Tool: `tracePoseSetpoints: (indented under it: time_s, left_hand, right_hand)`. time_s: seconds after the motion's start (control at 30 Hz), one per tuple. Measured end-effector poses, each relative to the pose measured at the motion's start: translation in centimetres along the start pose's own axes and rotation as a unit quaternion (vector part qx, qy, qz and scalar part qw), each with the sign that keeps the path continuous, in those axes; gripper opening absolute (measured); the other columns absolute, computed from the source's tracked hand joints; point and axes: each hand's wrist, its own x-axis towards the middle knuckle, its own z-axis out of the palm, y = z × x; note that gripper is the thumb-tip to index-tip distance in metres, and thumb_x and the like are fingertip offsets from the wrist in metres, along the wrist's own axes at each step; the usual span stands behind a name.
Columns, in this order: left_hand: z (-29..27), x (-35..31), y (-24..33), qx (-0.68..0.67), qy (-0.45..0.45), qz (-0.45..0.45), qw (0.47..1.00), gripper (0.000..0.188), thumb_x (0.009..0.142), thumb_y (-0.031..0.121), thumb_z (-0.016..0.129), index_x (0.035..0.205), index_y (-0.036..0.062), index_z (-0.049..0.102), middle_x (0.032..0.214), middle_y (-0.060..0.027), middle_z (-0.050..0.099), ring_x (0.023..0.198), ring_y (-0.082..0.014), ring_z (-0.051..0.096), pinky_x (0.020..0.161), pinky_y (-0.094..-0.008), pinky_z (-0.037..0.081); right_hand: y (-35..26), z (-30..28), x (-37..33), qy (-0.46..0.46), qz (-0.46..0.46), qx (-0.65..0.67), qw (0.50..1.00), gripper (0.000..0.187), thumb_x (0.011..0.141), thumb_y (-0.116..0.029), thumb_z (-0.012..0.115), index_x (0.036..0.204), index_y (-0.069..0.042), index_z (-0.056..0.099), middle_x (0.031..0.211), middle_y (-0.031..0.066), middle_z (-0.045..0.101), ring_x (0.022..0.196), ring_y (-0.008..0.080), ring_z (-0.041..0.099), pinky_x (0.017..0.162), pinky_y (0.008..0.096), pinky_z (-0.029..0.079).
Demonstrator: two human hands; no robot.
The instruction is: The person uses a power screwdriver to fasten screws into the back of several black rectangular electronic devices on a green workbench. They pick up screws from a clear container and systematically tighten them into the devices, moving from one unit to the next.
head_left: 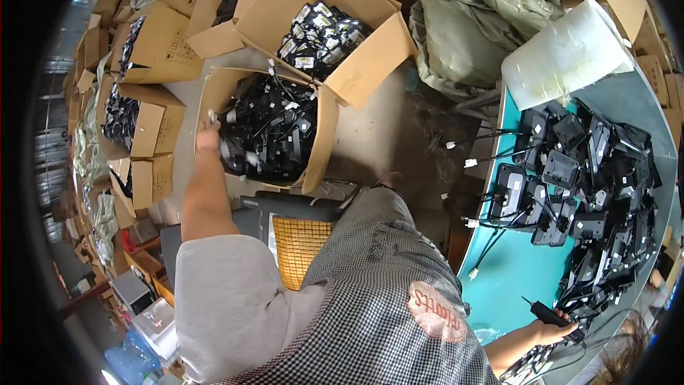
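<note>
My left arm reaches out to a cardboard box (325,139) filled with black plastic units (274,128) that have cables and white connectors. At the box's left rim is my left hand (208,135), its fingers small and partly smeared. A blurred black unit (239,153) is just beside that hand, inside the box; whether the fingers touch it is unclear. My right hand (557,329) is closed around a black electric screwdriver (547,312), its thin bit pointing to the upper left. It is over the near end of the teal worktable (516,264), beside piled black units (605,221).
Another open box (377,64) behind holds black parts with pale labels. More cartons (160,46) stand at the left. On the table's far end rests a white foam roll (563,53), near grey-green sheeting (477,21). A chair with a yellow woven seat (303,246) is beside my legs.
</note>
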Motion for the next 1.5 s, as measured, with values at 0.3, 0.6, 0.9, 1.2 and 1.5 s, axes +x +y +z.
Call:
tracePoseSetpoints:
  time_s: [0.3,0.6,0.9,1.2,1.5]
  left_hand:
    - [13.9,-8.7,11.6,-0.093,-0.231,0.149,0.957,0.042,0.088,0.021,0.059,0.122,-0.0022,0.050,0.120,-0.0125,0.056,0.112,-0.0201,0.052,0.097,-0.0306,0.037]
    - [23.2,-41.5,19.0,0.047,-0.595,0.411,0.689,0.029,0.083,0.005,0.058,0.112,0.0011,0.057,0.106,-0.0101,0.061,0.093,-0.0156,0.060,0.083,-0.0279,0.047]
    - [27.3,-65.0,23.7,0.047,-0.641,0.648,0.409,0.049,0.074,0.016,0.069,0.119,0.0039,0.054,0.109,-0.0157,0.057,0.101,-0.0313,0.056,0.086,-0.0367,0.044]
    - [39.0,-71.8,22.5,0.226,-0.474,0.817,0.238,0.087,0.065,0.047,0.072,0.138,0.0168,0.036,0.144,-0.0145,0.028,0.135,-0.0328,0.023,0.110,-0.0498,0.014]
    - [38.8,-73.5,19.7,0.135,-0.547,0.789,0.244,0.076,0.066,0.034,0.072,0.134,0.0123,0.043,0.142,-0.0161,0.033,0.133,-0.0325,0.029,0.110,-0.0461,0.020]
  right_hand:
    - [-1.3,-2.6,-1.9,0.022,-0.003,0.009,1.000,0.025,0.086,-0.034,0.059,0.082,-0.010,0.054,0.073,0.0024,0.054,0.059,0.0154,0.050,0.056,0.0278,0.044]
    - [-3.5,-7.2,0.3,0.016,0.003,0.104,0.994,0.035,0.085,-0.037,0.061,0.109,-0.015,0.049,0.079,0.0042,0.055,0.064,0.0147,0.051,0.059,0.0270,0.045]
    - [-4.9,-16.7,2.9,0.018,-0.016,0.082,0.996,0.047,0.085,-0.043,0.060,0.117,-0.014,0.043,0.079,0.0044,0.055,0.061,0.0152,0.051,0.059,0.0313,0.044]
    - [-2.0,-22.7,5.4,0.061,0.012,0.088,0.994,0.049,0.083,-0.041,0.063,0.117,-0.011,0.043,0.080,0.0053,0.055,0.061,0.0151,0.053,0.056,0.0299,0.045]
    - [0.1,-23.0,6.7,0.075,0.051,0.061,0.994,0.052,0.081,-0.043,0.064,0.117,-0.011,0.043,0.078,0.0043,0.053,0.059,0.0144,0.049,0.057,0.0292,0.042]
